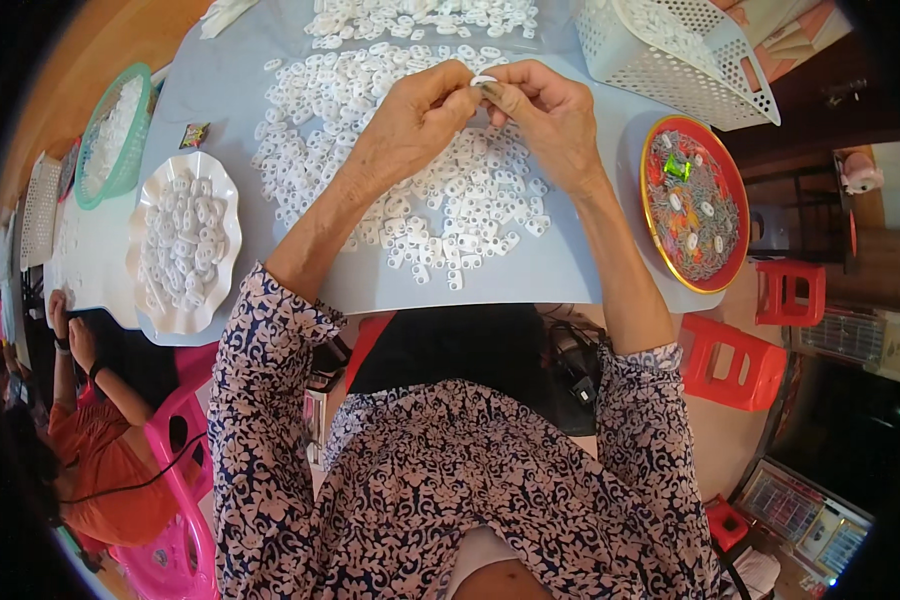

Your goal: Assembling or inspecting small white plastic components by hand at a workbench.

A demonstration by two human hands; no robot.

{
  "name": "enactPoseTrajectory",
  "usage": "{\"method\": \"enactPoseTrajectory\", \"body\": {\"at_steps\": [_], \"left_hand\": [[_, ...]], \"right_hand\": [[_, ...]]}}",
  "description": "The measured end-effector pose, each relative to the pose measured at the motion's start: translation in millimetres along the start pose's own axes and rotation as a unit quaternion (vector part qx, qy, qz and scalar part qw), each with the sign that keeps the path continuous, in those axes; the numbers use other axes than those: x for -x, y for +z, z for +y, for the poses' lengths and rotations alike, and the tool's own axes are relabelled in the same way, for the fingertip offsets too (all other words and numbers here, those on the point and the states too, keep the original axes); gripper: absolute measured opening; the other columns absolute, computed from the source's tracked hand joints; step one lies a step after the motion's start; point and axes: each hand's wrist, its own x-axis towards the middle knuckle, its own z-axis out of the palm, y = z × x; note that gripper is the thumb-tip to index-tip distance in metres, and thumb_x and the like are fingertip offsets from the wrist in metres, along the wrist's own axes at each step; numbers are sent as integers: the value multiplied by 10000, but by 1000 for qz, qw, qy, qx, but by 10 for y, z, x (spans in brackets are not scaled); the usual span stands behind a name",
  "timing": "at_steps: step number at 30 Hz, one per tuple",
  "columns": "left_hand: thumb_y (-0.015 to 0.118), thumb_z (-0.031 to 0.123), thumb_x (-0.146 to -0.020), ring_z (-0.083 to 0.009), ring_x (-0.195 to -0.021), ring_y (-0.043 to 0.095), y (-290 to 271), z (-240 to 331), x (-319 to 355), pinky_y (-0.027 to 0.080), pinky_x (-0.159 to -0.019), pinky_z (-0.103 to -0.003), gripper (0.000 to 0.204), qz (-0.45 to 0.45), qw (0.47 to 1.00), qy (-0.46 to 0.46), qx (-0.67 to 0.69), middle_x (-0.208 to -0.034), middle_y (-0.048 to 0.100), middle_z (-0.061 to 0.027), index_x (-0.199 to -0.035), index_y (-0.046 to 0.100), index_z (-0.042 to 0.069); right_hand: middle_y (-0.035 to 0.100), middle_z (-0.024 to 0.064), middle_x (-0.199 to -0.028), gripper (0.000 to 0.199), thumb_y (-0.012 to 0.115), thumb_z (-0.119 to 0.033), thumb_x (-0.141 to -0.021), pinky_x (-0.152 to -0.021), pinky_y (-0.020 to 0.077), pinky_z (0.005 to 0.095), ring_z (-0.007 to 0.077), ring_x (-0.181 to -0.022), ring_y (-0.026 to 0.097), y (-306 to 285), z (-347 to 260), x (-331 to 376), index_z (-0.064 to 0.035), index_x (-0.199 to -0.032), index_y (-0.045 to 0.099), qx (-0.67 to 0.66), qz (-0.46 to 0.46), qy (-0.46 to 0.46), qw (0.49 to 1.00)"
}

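Above the grey-blue table [560,275], my left hand [420,118] and my right hand [550,115] meet, thumbs and fingers pinched together on a small white plastic piece [482,79]. Most of that piece is hidden by the fingertips. Below and around my wrists spreads a loose heap of small white oval plastic pieces [460,215], many with two holes. To the right sits a round red dish with a gold rim [656,232], holding many thin grey metal-looking bits, a few white pieces and a green wrapper [678,166].
A white scalloped plate [228,215] of finished-looking white pieces stands left, near a small wrapped sweet [194,135]. White [650,75] and green [142,125] baskets flank the table. A person in orange [120,475] sits lower left by a pink chair [185,500]. Red stools [735,365] stand right.
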Motion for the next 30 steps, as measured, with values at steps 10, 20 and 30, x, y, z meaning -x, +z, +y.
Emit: {"method": "enactPoseTrajectory", "body": {"at_steps": [10, 20, 30], "left_hand": [[479, 151, -899, -73, -675, 484, -215, -64, -74, 416, -633, -229, 164, 162, 981, 52, 94, -711, 556, -14, -887, 567, 13], [476, 202, -916, -80, -676, 486, -256, -117, -50, 416, -634, -232, 212, 187, 979, 32, 71, -703, 561, -21, -910, 564, 10], [461, 185, -924, -66, -644, 466, -192, -111, -70, 397, -583, -219, 188, 179, 982, 13, 60, -686, 554, -11, -908, 560, 26]], "right_hand": [[525, -28, -683, 51, 528, -3, -878, -541, 382, 196, 41, -606, 475, -877, -449, -487, -13, -851, 569, 229, 242, -175, 927], [655, 112, -766, 123, 608, -118, -819, -627, 488, 317, 225, -652, 620, -546, -471, -343, -59, -907, 669, 420, 54, -169, 890], [607, 122, -805, 170, 626, -115, -789, -698, 483, 371, 303, -759, 598, 12, 57, -318, -38, -931, 680, 432, -195, -168, 865]]}}
